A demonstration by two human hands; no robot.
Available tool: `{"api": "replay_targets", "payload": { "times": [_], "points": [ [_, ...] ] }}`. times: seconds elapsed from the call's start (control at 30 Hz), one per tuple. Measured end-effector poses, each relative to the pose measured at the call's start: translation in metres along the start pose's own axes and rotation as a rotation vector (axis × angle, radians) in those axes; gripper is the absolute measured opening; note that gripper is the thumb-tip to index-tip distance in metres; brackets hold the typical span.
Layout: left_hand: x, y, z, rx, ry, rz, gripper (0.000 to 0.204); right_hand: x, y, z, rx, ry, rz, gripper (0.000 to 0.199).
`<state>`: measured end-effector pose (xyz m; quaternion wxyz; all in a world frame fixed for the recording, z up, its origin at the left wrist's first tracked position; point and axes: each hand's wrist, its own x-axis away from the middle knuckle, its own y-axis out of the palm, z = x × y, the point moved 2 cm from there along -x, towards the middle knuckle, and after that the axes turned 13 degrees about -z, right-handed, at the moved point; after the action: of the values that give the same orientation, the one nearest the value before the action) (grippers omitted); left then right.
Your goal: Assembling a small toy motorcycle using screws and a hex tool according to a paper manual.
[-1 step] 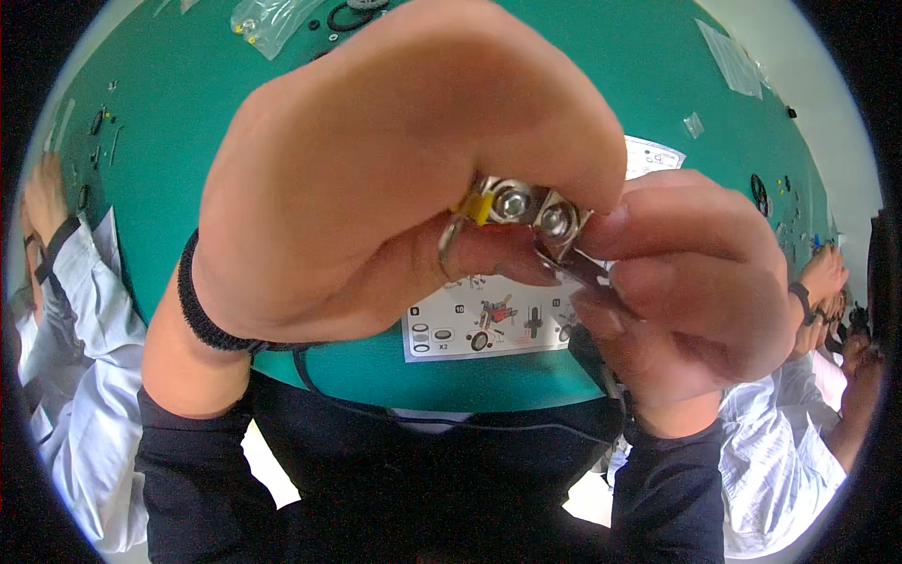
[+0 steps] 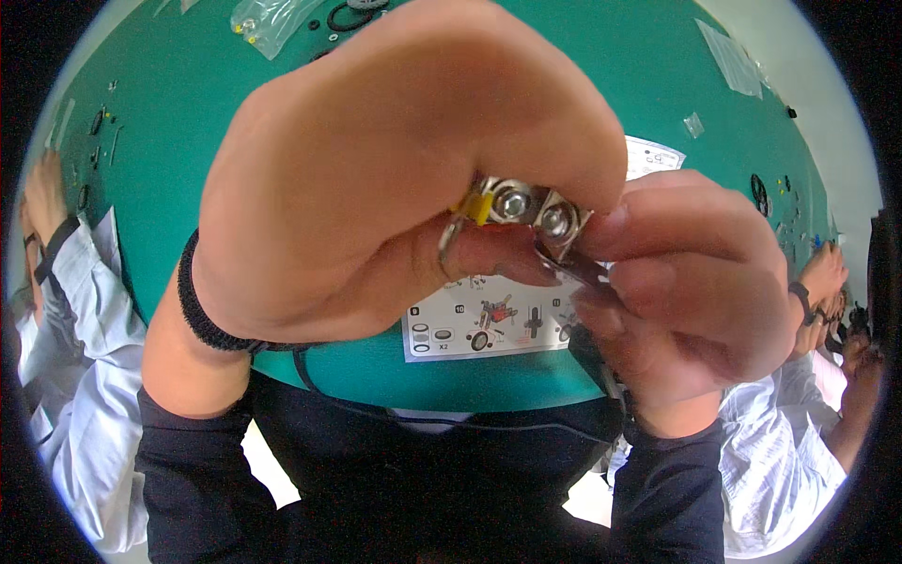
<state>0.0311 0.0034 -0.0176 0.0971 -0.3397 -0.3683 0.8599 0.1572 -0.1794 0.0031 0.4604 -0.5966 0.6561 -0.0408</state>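
Note:
My left hand (image 2: 376, 179) is raised close to the camera and pinches a small metal part (image 2: 531, 211) with two round silver screw heads and a yellow piece at its left end. A black band circles the left wrist. My right hand (image 2: 695, 282) meets it from the right, its fingers closed around a thin dark tool (image 2: 581, 271) whose tip touches the underside of the metal part. The tool's handle runs down inside the right palm, mostly hidden.
Below the hands a printed instruction sheet (image 2: 470, 329) lies on the round green table (image 2: 188, 94). Clear plastic bags (image 2: 268, 19) and small black rings lie at the far side. Other people in white sleeves (image 2: 85, 282) work at the left and right (image 2: 817, 282) edges.

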Motion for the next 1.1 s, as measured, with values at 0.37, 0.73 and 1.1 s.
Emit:
{"api": "replay_targets", "payload": {
  "times": [0.37, 0.73, 1.1],
  "points": [
    [-0.011, 0.011, 0.015, 0.034, -0.111, 0.123, 0.029, 0.002, 0.001, -0.001, 0.016, 0.006, -0.038, 0.029],
    [-0.011, 0.009, 0.013, 0.040, -0.061, 0.111, 0.030, 0.003, 0.002, -0.002, 0.014, 0.019, -0.019, 0.027],
    [-0.010, 0.011, 0.014, 0.052, -0.059, 0.132, 0.030, 0.000, 0.006, -0.001, 0.046, 0.015, 0.039, 0.026]
  ]
}}
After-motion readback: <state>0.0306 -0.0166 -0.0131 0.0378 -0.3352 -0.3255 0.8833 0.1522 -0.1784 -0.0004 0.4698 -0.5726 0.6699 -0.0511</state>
